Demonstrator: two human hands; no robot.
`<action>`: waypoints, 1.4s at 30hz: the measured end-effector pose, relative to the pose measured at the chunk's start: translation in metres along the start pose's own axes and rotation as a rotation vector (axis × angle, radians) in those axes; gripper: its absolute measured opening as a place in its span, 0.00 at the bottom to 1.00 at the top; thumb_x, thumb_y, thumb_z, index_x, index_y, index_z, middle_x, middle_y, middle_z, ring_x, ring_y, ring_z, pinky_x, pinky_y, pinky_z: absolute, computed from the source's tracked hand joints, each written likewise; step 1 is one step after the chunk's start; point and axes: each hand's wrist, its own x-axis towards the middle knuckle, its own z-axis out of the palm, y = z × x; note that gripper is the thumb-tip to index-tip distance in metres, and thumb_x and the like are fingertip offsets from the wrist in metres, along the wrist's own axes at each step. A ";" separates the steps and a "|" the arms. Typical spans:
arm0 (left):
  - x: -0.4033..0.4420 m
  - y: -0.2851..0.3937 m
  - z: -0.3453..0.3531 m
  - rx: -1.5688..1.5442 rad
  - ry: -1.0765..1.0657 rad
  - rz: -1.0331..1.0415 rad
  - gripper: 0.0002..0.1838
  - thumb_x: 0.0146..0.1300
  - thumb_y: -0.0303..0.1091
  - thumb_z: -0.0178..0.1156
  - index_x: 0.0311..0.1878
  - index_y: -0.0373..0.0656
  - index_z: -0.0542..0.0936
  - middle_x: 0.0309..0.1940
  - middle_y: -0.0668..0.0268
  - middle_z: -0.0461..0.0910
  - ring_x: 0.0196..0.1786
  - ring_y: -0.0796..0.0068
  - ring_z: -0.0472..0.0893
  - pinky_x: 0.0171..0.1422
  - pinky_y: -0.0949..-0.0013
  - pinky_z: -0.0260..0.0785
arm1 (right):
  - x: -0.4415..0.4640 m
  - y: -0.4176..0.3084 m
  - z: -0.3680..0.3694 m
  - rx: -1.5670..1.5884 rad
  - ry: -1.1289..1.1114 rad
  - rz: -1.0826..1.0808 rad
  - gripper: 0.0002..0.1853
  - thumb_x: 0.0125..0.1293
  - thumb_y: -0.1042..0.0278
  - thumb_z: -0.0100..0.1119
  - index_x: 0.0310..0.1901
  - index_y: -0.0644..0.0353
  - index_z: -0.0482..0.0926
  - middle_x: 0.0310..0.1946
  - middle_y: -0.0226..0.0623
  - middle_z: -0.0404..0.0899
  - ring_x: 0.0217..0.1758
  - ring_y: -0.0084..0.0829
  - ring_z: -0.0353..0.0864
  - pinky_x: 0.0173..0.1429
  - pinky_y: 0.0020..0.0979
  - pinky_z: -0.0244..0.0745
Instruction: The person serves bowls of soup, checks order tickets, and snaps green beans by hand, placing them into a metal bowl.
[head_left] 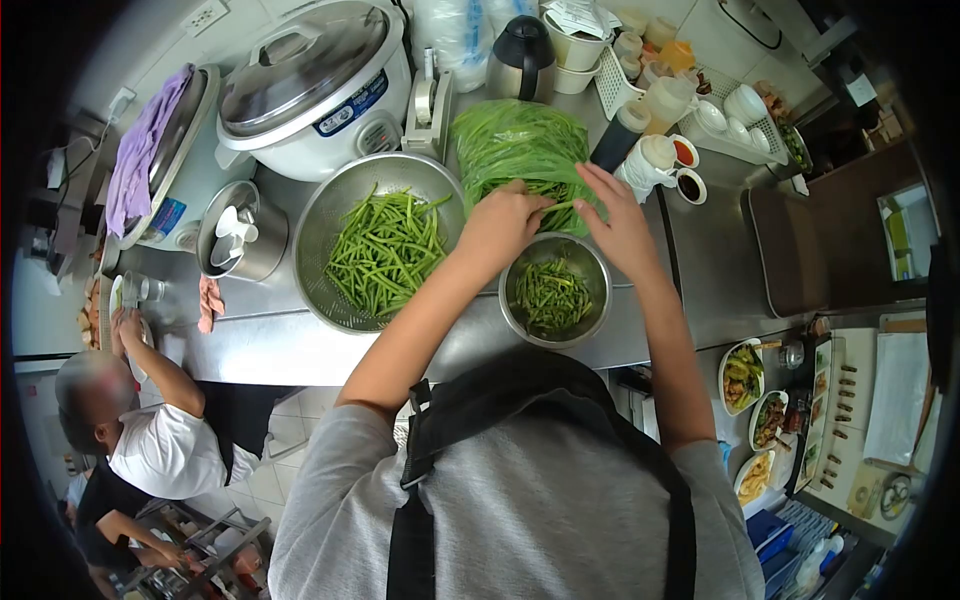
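My left hand (506, 222) is closed in a pinch on a green bean (562, 205) that points toward my right hand (615, 217). The right hand's fingers are stretched out and apart, the thumb close to the bean's end. Both hands are over the mouth of a green plastic bag (522, 135) with more beans inside it. Just below them stands a small steel bowl (508, 312) with short bean pieces (553, 297). To the left, a large perforated steel colander (312, 245) holds a heap of long green beans (385, 250).
Behind the colander stand a large rice cooker (300, 80) and a tape dispenser (428, 115). A thermos jug (520, 60), sauce bottles (668, 100) and sauce cups (690, 187) line the back right. A steel pot (245, 230) is farther left. A co-worker (165, 440) is at the left.
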 end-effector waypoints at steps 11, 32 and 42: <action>-0.028 0.015 -0.037 0.040 0.091 0.032 0.15 0.55 0.24 0.63 0.46 0.50 0.86 0.32 0.61 0.75 0.39 0.59 0.78 0.45 0.59 0.71 | -0.011 -0.050 -0.035 0.082 -0.484 0.142 0.13 0.67 0.60 0.58 0.43 0.61 0.82 0.30 0.43 0.81 0.34 0.35 0.82 0.41 0.34 0.73; -0.081 0.033 0.005 -0.694 -0.165 -0.358 0.12 0.59 0.25 0.65 0.47 0.38 0.83 0.29 0.70 0.80 0.30 0.85 0.75 0.36 0.77 0.68 | -0.080 -0.052 -0.021 0.701 0.044 0.649 0.20 0.73 0.56 0.50 0.28 0.62 0.76 0.17 0.21 0.65 0.19 0.13 0.59 0.24 0.23 0.54; -0.074 0.027 0.033 -1.291 0.103 -0.523 0.15 0.64 0.28 0.63 0.52 0.35 0.76 0.30 0.71 0.79 0.33 0.85 0.77 0.41 0.80 0.70 | -0.111 -0.072 0.003 0.935 -0.515 0.624 0.17 0.74 0.57 0.49 0.40 0.63 0.81 0.32 0.28 0.79 0.35 0.18 0.76 0.44 0.23 0.73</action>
